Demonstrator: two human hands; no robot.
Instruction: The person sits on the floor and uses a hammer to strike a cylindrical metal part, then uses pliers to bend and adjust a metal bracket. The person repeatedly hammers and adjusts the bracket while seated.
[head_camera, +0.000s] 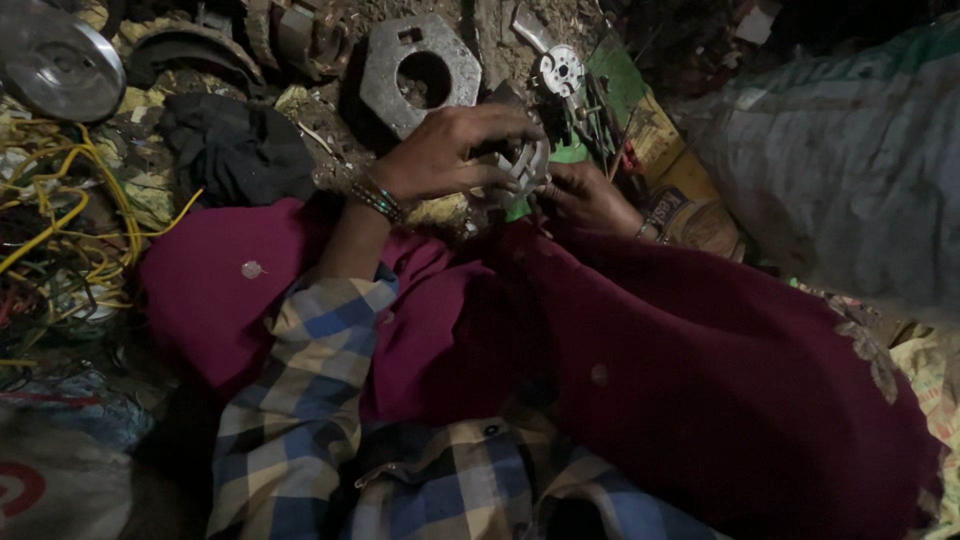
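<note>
My left hand (450, 150) curls over a small grey metal part (524, 166) with ribs, gripping it from above. My right hand (582, 197) sits just below and to the right of that part, with its fingers bent against its underside. Both hands meet over my lap, which is covered in dark maroon cloth (640, 350). A checked sleeve (300, 400) covers my left forearm, and bangles circle the wrist. How the right fingers hold the part is hidden in shadow.
A heavy hexagonal metal piece with a round hole (420, 70) lies on the dirt ahead. A shiny round metal lid (55, 65) sits at top left beside tangled yellow wires (70, 210). A small white disc (561, 70) and a grey sack (850, 170) lie to the right.
</note>
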